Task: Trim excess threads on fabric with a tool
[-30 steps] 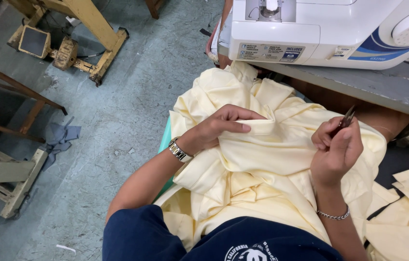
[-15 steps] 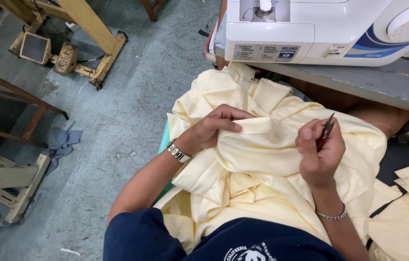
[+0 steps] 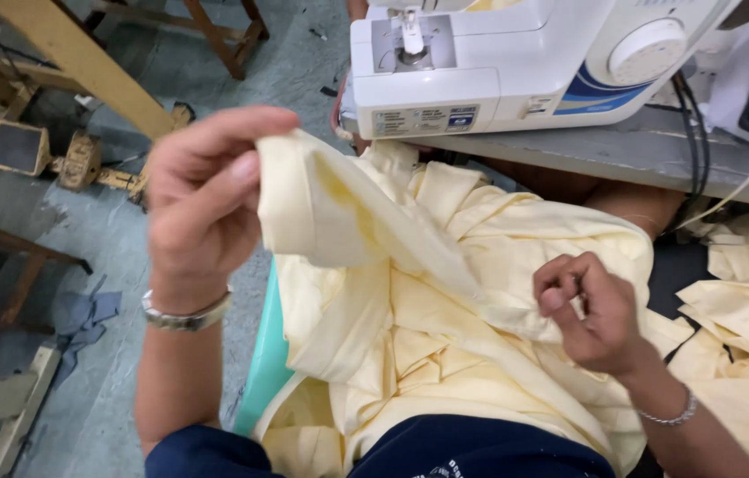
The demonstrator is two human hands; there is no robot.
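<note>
The left hand (image 3: 202, 199) is raised at about ten o'clock in the view, its grip closed on a fold of the pale yellow fabric (image 3: 445, 292): thumb and fingers pinch the cloth's edge and lift it clear of the lap, so that a band of it runs taut down toward four o'clock. A metal wristwatch (image 3: 187, 314) sits on that wrist. The right hand (image 3: 591, 310) is lower, near three to four o'clock, resting against the cloth where the lifted band meets the heaped folds. Its fingers are curled in tight and the thumb presses against the forefinger; whether that grip holds anything small cannot be told, as nothing shows between the fingertips. A thin chain bracelet (image 3: 671, 414) circles that wrist.

The rest of the yellow fabric lies bunched across the person's lap in the middle and lower part of the view, above a dark blue shirt (image 3: 472, 451) at six o'clock. A strip of a mint green seat (image 3: 264, 363) shows just beside the cloth at seven o'clock. More cloth of the same colour is piled at four o'clock (image 3: 746, 327), apart from the piece in hand.

At twelve to one o'clock a white sewing machine (image 3: 525, 62) stands on a grey worktop (image 3: 649, 155), with dark cables (image 3: 688, 133) hanging over its edge. Wooden frames (image 3: 82, 62) stand on the concrete floor (image 3: 286, 53) at ten to eleven o'clock, and a blue-grey scrap (image 3: 82, 314) lies on the floor at eight o'clock
</note>
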